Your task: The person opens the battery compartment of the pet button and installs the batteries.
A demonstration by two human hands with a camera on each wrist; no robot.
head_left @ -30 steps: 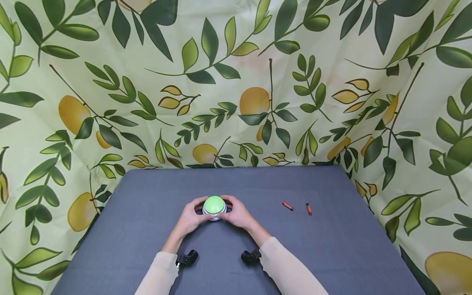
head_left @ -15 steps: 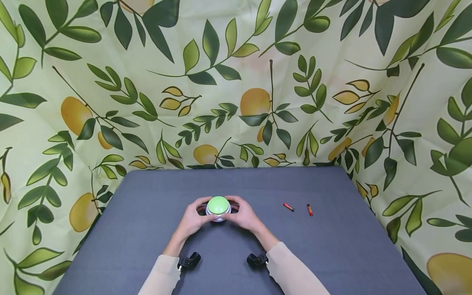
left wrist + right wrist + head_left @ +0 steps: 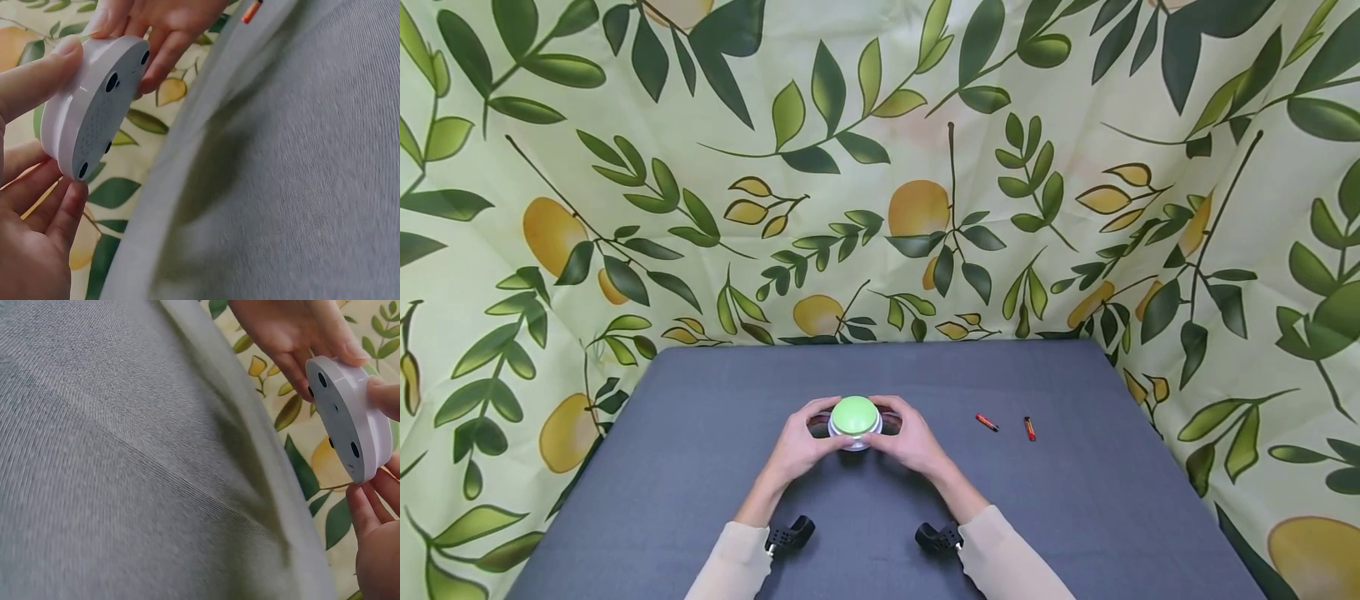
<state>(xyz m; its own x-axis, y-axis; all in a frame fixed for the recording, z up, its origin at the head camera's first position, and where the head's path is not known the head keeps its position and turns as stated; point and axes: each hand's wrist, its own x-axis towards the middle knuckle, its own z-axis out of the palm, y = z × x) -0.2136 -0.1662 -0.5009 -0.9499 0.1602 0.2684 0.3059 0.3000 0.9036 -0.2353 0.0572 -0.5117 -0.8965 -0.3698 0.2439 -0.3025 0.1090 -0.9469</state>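
A round white push button with a light green dome is gripped between both hands above the table. My left hand holds its left side, with the thumb at the front and the fingers curled round behind. On the opposite side my right hand grips it the same way. Both wrist views show the flat underside clear of the cloth, with dark round feet and a patch of small holes. The green dome is mostly hidden in those views.
Two small red batteries with dark ends lie to the right on the grey cloth-covered table. A leaf-and-fruit patterned curtain hangs behind and at both sides. Black camera mounts sit on the wrists.
Both hands have shifted a little to the right with the push button between them. Their grip looks the same, and the batteries lie where they were.
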